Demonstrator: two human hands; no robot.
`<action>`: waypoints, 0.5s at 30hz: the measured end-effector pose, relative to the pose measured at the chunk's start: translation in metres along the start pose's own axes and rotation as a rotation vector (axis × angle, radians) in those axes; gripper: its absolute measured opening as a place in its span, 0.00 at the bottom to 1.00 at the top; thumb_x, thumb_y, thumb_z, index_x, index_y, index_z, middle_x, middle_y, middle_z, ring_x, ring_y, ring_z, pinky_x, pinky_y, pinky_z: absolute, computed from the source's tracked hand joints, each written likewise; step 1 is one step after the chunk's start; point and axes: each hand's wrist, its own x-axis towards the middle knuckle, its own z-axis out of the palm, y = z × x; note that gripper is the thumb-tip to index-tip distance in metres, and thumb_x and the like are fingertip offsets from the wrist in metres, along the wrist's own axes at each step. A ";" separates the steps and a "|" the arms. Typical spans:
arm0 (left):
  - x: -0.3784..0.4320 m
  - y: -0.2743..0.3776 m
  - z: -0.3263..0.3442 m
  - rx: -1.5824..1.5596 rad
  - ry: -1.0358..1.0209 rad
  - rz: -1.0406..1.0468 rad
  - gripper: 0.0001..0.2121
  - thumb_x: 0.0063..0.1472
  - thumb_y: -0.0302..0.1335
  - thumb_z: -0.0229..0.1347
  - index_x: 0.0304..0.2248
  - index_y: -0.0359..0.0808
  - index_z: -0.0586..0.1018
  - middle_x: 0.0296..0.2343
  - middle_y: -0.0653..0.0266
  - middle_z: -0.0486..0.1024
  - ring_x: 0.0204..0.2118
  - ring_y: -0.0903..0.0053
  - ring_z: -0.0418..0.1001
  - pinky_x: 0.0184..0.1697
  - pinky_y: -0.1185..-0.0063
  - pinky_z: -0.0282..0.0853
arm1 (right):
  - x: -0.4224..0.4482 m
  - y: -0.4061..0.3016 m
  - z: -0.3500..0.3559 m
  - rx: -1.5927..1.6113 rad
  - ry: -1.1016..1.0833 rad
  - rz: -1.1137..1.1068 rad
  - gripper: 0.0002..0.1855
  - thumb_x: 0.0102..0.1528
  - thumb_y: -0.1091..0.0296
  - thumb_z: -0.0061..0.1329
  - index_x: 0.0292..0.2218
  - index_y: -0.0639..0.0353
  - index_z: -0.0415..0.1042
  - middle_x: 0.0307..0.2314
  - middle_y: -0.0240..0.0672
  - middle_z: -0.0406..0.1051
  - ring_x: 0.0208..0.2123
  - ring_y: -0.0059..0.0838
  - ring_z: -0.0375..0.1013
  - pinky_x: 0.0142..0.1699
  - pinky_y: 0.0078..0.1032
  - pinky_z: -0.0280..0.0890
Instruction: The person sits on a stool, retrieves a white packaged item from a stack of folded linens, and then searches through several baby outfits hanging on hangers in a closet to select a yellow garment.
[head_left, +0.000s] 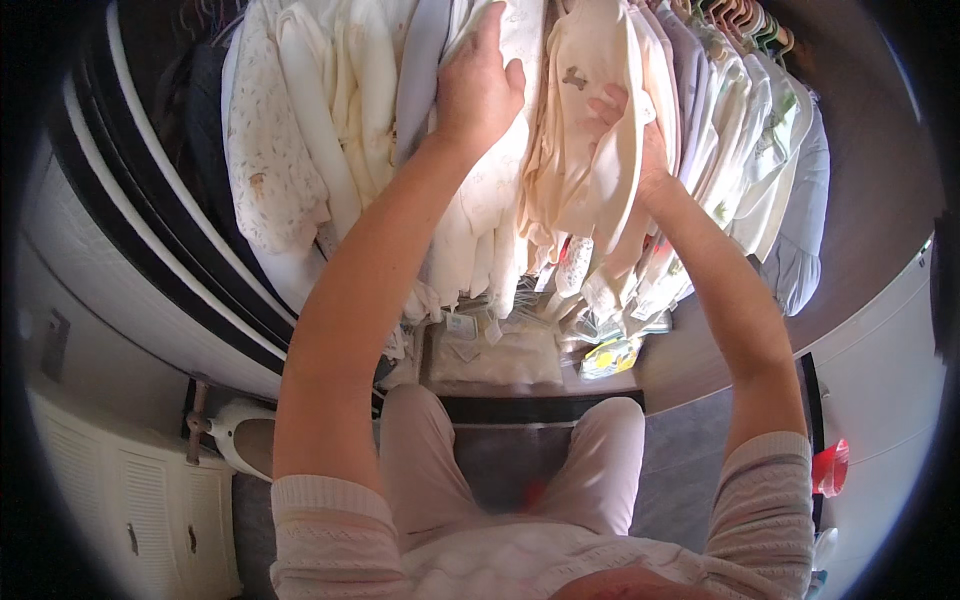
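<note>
A packed row of clothes hangs before me in a wardrobe. My left hand (482, 90) lies against a white garment with a faint print (499, 161), its thumb apart from the extended fingers. My right hand (651, 154) is among the clothes to the right, at a cream long-sleeved top (574, 150) with a small dark bone-shaped motif. A sleeve of that top covers part of this hand, while some fingertips show on the front of the cloth. Whether they grip it is hidden.
Left hang a floral-print garment (274, 172) and dark clothes (206, 105); right, a grey-blue ruffled garment (799, 232). Below lie a clear-wrapped package (495, 356) and a yellow-patterned packet (611, 360). White-edged black door panels (161, 187) curve at left. A red container (830, 469) is at right.
</note>
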 end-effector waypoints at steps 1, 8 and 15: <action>0.003 0.005 -0.002 0.013 -0.017 -0.093 0.26 0.47 0.24 0.52 0.48 0.37 0.61 0.21 0.59 0.72 0.25 0.66 0.72 0.32 0.77 0.68 | -0.001 0.000 0.000 -0.025 0.021 -0.017 0.24 0.50 0.70 0.40 0.50 0.52 0.58 0.47 0.37 0.60 0.46 0.27 0.62 0.44 0.21 0.61; 0.023 0.021 0.006 0.018 -0.015 -0.179 0.13 0.49 0.33 0.53 0.34 0.36 0.77 0.24 0.59 0.75 0.28 0.68 0.73 0.36 0.76 0.67 | -0.009 -0.010 -0.030 0.585 -0.233 0.110 0.26 0.43 0.63 0.46 0.46 0.53 0.63 0.45 0.38 0.62 0.51 0.33 0.55 0.56 0.29 0.47; -0.002 0.044 0.037 -0.138 -0.254 0.098 0.10 0.51 0.30 0.50 0.34 0.41 0.77 0.38 0.61 0.70 0.40 0.66 0.68 0.42 0.77 0.64 | 0.014 -0.053 -0.180 0.752 -0.772 0.215 0.10 0.50 0.72 0.42 0.28 0.69 0.72 0.22 0.40 0.72 0.29 0.28 0.72 0.40 0.24 0.66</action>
